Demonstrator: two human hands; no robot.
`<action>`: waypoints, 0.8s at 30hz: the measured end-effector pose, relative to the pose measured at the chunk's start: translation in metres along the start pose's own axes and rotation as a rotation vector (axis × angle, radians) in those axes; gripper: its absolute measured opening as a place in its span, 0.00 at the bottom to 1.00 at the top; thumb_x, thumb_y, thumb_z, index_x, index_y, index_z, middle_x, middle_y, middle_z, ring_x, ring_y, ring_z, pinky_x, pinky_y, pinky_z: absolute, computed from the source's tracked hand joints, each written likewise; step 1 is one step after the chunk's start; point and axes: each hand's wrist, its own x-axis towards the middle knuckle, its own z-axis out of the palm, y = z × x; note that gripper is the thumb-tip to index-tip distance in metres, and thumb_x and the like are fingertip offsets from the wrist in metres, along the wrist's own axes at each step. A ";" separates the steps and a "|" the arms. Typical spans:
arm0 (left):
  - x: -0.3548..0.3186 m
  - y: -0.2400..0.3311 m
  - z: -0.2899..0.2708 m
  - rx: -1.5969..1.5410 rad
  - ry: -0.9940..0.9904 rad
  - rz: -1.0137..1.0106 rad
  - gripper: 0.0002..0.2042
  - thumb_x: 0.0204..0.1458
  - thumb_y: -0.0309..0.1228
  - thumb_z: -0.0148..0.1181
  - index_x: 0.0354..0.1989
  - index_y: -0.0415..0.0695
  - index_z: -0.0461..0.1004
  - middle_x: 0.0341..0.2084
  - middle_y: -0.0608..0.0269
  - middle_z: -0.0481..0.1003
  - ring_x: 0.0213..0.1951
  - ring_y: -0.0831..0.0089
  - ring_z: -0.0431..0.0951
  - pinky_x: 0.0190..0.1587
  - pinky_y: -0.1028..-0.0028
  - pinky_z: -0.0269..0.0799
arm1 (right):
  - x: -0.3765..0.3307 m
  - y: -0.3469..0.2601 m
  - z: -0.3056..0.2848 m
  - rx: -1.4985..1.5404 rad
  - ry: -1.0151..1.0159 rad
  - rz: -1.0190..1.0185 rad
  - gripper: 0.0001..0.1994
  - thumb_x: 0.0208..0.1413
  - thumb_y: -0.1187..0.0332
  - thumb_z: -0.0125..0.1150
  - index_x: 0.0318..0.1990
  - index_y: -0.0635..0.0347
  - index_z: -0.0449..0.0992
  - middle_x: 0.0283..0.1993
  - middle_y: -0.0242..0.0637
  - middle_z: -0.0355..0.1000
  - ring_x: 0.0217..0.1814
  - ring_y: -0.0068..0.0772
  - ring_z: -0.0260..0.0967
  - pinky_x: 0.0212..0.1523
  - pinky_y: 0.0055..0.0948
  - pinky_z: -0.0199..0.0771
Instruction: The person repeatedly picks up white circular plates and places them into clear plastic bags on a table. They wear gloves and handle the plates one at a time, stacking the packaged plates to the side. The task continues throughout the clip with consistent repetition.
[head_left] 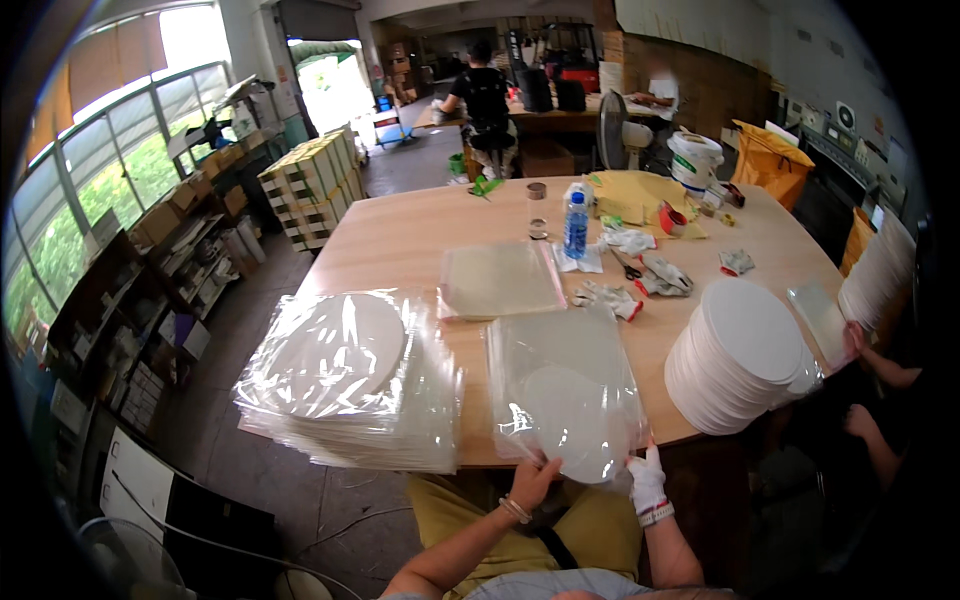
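In front of me a clear plastic bag [550, 340] lies on the table, its near end reaching past the front edge. A round white disc [575, 425] sits partly inside, toward the bag's mouth. My left hand [533, 484], bare with a bracelet, pinches the bag's near left edge. At the near right corner, my right hand [647, 482], in a white glove, grips the bag's edge beside the disc. On the left stands a pile of bagged discs [345, 370]; on the right rises a tall stack of bare white discs [740, 350].
Behind the bag lies a stack of flat clear bags [500, 278]. Work gloves [664, 276], scissors [628, 268], a blue water bottle [576, 226], red tape [672, 219] and a white bucket [694, 162] stand farther back. A co-worker's hand [853, 340] is at the right edge.
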 end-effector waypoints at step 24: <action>-0.037 0.290 -0.211 1.793 0.683 0.594 0.32 0.47 0.37 0.57 0.61 0.49 0.54 0.64 0.61 0.48 0.66 0.54 0.40 0.60 0.42 0.30 | -0.036 -0.191 0.338 -0.305 -1.120 -0.665 0.14 0.57 0.65 0.49 0.43 0.67 0.74 0.32 0.31 0.76 0.31 0.13 0.65 0.31 0.16 0.68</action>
